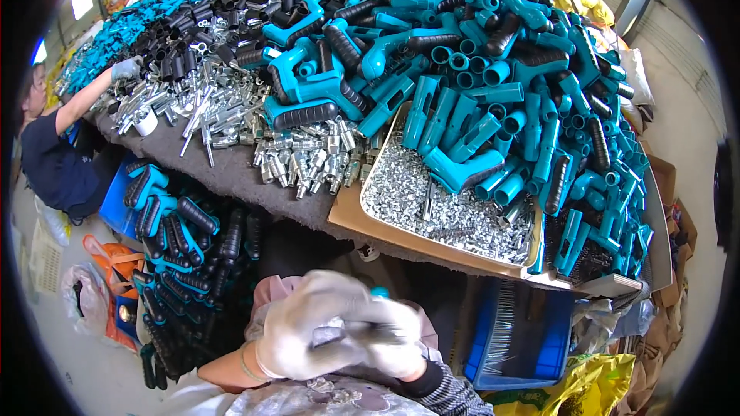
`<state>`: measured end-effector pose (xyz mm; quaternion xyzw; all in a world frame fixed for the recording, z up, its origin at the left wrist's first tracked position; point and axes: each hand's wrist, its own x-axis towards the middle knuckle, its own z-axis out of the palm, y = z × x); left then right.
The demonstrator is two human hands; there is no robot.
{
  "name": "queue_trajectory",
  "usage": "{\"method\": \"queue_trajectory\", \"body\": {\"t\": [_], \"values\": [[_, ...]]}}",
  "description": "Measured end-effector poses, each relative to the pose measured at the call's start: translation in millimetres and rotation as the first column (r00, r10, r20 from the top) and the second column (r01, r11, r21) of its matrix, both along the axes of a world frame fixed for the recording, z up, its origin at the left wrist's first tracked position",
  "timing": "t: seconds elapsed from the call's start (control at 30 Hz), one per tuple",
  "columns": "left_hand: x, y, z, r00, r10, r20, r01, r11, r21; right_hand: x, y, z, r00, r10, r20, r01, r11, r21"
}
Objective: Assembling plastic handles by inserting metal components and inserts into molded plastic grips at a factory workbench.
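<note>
Both my hands wear white gloves and meet in front of my lap, smeared by motion. My left hand (297, 327) curls its fingers over toward the right one. Against it, my right hand (397, 343) is closed. Between them is something mostly hidden, with a bit of teal (379, 292) showing at the top and a dark or metallic patch below; its kind cannot be made out. Just beyond lies a shallow tray (432, 243) of small silvery parts, with teal tool housings (462, 169) resting on its far side. Metal fittings (304, 162) lie in a heap left of the tray.
A big pile of teal and black housings (532, 69) covers the table's right. Below left, a blue crate (119, 204) stands by stacked teal-and-black handles (173, 239). A blue bin (551, 331) with thin rods sits below right. A co-worker's gloved hand (126, 69) reaches in at left.
</note>
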<state>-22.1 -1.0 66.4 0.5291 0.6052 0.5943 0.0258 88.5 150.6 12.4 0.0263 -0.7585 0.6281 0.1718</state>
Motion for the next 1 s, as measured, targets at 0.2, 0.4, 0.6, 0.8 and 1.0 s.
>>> {"method": "queue_trajectory", "body": {"t": [0.2,0.4,0.6,0.8,1.0], "values": [[-16.3,-42.8,-65.4,0.964,-0.265,-0.02,0.206,0.79,-0.577,11.1,51.1,-12.0,0.899,-0.398,0.181,0.178,-0.045,-0.983],[-11.6,-23.0,-66.5,0.994,0.108,0.021,-0.066,0.733,-0.677,-15.6,54.3,-171.7,0.888,-0.165,0.43,0.377,-0.276,-0.884],[-20.0,18.6,-120.7,0.996,-0.044,0.072,0.085,0.536,-0.84,-93.3,97.5,-334.3,0.735,-0.181,0.653,0.657,-0.045,-0.752],[-11.3,20.6,-174.7,0.998,-0.028,-0.053,-0.028,0.557,-0.83,-169.0,135.7,-319.4,0.738,-0.271,0.619,0.675,0.251,-0.694],[-10.8,39.7,-182.3,0.995,0.005,-0.099,-0.083,0.594,-0.8,-204.0,142.1,-316.1,0.754,-0.345,0.559,0.65,0.515,-0.559]]}}
